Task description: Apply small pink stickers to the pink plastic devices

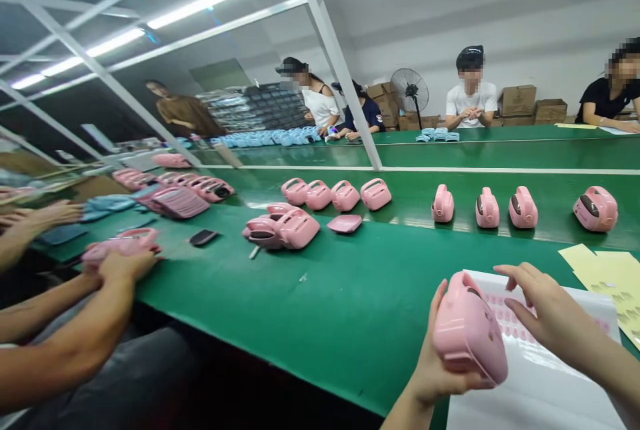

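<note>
The person's left hand (431, 362) is wrapped around a pink plastic case (467, 333), thumb up along one side and fingers curled beneath, gripping it above the near edge of the green table (345, 297). The case is tilted, with its rounded handle uppermost and its marked face turned toward the other hand. The right hand (547, 307) is loosely open, thumb and forefinger apart, just beside the case and over a white sheet (530, 393) bearing rows of small pink stickers (whether a fingertip touches that sheet cannot be told). So the case lies between the two hands, in the left one's grasp and apart from the right. Yellow sheets (607, 277) lie past the right hand, and four pink units (523, 209) stand spaced along the table beyond. Well to the left, a co-worker's hands (123, 269) hold another pink case (117, 248).
</note>
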`<state>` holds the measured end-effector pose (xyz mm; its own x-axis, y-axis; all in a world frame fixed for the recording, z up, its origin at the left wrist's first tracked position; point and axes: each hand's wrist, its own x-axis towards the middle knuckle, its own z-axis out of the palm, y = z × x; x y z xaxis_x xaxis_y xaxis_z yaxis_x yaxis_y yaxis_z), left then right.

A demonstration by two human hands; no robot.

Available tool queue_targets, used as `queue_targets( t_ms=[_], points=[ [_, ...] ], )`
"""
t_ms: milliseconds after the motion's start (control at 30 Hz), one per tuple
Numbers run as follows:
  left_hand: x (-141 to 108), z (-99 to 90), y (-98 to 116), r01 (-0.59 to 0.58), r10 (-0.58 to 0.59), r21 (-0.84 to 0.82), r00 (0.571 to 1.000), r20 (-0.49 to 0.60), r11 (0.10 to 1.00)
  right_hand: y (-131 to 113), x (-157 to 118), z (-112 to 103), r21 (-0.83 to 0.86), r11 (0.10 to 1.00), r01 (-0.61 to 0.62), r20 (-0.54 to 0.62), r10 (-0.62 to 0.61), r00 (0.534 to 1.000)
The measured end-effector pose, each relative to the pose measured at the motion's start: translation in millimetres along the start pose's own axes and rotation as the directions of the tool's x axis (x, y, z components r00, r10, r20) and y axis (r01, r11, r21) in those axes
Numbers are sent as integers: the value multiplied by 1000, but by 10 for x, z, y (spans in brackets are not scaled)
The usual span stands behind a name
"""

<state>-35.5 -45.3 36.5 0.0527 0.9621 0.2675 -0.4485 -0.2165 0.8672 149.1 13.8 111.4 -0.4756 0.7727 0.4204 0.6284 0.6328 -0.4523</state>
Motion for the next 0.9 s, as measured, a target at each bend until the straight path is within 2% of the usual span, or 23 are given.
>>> queue_targets(
  t_ms=[100,200,267,333,433,533,667,800,900],
  points=[
    [-35,-79,54,-65,32,356,995,97,932,-109,88,-181,341,936,-84,94,55,994],
    [-36,-125,76,-135,45,458,978,202,879,-193,146,-249,491,852,-183,224,79,971],
    [-17,-132,74,-163,64,433,970,234,886,-217,165,-246,538,801,-260,312,97,945],
    [5,-130,63,-147,74,369,976,205,918,-227,167,-230,560,764,-320,367,117,923],
    [24,-142,39,-123,71,328,983,168,937,-248,151,-229,549,759,-351,413,119,903],
    [15,-191,5,-121,54,371,981,185,921,-287,130,-248,529,763,-372,443,126,888],
    [-27,-282,-60,-81,24,381,988,152,921,-334,87,-232,532,739,-414,433,183,883],
    [-57,-329,-101,-4,-18,246,996,87,969,-362,38,-193,559,740,-374,361,189,913],
    [-70,-354,-125,-8,-11,225,996,85,974,-388,16,-179,549,754,-362,330,202,922]
  ],
)
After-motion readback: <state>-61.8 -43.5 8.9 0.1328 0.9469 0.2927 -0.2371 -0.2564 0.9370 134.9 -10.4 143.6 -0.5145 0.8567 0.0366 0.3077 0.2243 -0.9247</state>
